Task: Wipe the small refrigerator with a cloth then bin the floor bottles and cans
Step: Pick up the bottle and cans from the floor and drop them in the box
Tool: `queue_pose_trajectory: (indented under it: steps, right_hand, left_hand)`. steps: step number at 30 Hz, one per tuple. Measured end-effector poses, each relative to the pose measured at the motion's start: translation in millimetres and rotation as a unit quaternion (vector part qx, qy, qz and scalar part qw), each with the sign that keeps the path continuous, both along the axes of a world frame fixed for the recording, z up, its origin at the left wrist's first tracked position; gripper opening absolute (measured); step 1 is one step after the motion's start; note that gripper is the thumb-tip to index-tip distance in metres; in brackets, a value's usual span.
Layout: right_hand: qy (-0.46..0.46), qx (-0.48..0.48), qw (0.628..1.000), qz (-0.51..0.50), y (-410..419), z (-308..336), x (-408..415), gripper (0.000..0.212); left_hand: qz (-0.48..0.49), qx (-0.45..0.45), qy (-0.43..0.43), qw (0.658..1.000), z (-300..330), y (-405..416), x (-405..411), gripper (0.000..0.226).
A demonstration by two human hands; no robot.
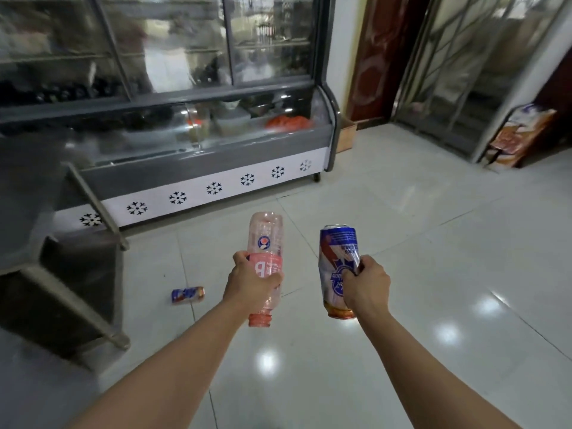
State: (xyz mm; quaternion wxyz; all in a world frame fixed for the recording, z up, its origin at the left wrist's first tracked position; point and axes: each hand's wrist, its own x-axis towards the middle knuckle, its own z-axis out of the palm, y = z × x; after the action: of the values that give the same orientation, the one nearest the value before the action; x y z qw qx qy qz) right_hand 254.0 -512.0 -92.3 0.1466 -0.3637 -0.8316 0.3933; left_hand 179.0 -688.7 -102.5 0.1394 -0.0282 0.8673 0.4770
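Note:
My left hand (247, 281) grips a clear pink plastic bottle (265, 236) around its label, cap end pointing down toward me. My right hand (366, 284) holds a dented blue, white and red can (337, 252), upside down. Both are held out in front of me above the pale tiled floor. A second can (188, 295), blue and orange, lies on its side on the floor to the left of my left hand. No bin and no cloth are in view.
A grey glass-fronted display refrigerator (198, 168) with a white snowflake strip runs along the left and back. A metal table (28, 187) stands at the left. A cardboard box (346, 134) sits by the fridge's right end. A metal folding gate (470, 75) and a leaning sign (520, 137) are at the right.

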Motion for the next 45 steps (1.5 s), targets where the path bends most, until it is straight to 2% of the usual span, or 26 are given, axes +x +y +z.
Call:
queue_pose_trajectory:
  steps: [4,10,17,25,31,40,45]
  right_hand:
    - [-0.004,0.007,1.0,-0.029,57.2,8.8,-46.2,0.004]
    - [0.008,-0.01,0.997,-0.075,147.4,26.0,-115.6,0.013]
    - [0.021,-0.015,0.993,-0.114,278.0,25.5,-187.5,0.013]
    - [0.022,-0.001,0.997,-0.074,456.8,36.8,-298.5,0.011]
    - [0.015,-0.015,0.998,-0.052,553.1,44.7,-391.1,0.006]
    - [0.02,-0.01,0.999,-0.031,678.9,46.4,-574.8,0.011]
    - [0.023,-0.01,0.999,-0.048,751.2,53.3,-672.0,0.006]
  left_hand:
    - [-0.02,0.018,-0.014,1.0,8.4,58.6,-57.8,0.062]
    - [-0.062,0.031,-0.016,0.997,23.8,152.1,-136.2,0.06]
    - [-0.101,0.012,-0.007,0.995,28.2,284.7,-219.8,0.06]
    - [-0.064,0.051,-0.016,0.997,39.6,454.0,-318.4,0.059]
    - [-0.047,0.044,-0.017,0.998,47.5,547.1,-397.9,0.058]
    - [-0.025,0.053,-0.014,0.998,44.0,675.3,-580.2,0.057]
    - [-0.043,0.053,-0.025,0.997,54.9,753.5,-681.8,0.063]
